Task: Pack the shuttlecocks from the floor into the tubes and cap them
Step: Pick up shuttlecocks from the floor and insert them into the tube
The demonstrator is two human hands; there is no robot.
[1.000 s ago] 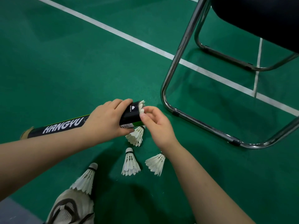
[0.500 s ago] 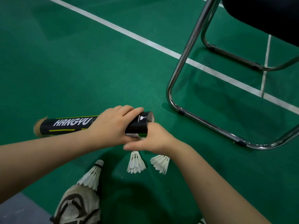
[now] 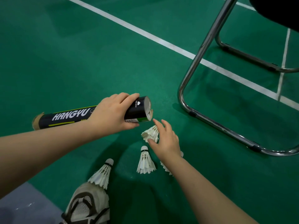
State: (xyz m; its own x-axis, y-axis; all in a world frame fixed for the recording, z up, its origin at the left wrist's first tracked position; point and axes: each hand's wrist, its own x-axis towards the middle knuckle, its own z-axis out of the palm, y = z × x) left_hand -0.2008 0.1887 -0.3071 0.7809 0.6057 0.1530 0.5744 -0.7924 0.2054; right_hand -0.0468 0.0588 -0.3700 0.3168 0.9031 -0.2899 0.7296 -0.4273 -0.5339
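My left hand [image 3: 111, 113] grips a black HANGYU tube [image 3: 69, 115], held nearly level above the green floor, its open mouth pointing right with white feathers just showing inside. Below that mouth my right hand [image 3: 166, 141] reaches down with spread fingers over a white shuttlecock [image 3: 151, 133] lying on the floor, the thumb touching its feathers. A second shuttlecock [image 3: 145, 162] lies just below, a third [image 3: 103, 173] rests by my shoe, and another [image 3: 165, 167] is mostly hidden under my right wrist.
A chrome chair frame [image 3: 194, 73] stands on the floor to the right, its base bar running close past my right hand. My white shoe [image 3: 87, 206] is at the bottom. White court lines [image 3: 161, 41] cross the floor behind.
My right hand left the tube's mouth and dropped to the shuttlecock on the floor. The shuttlecock that stuck out of the tube now sits inside it.
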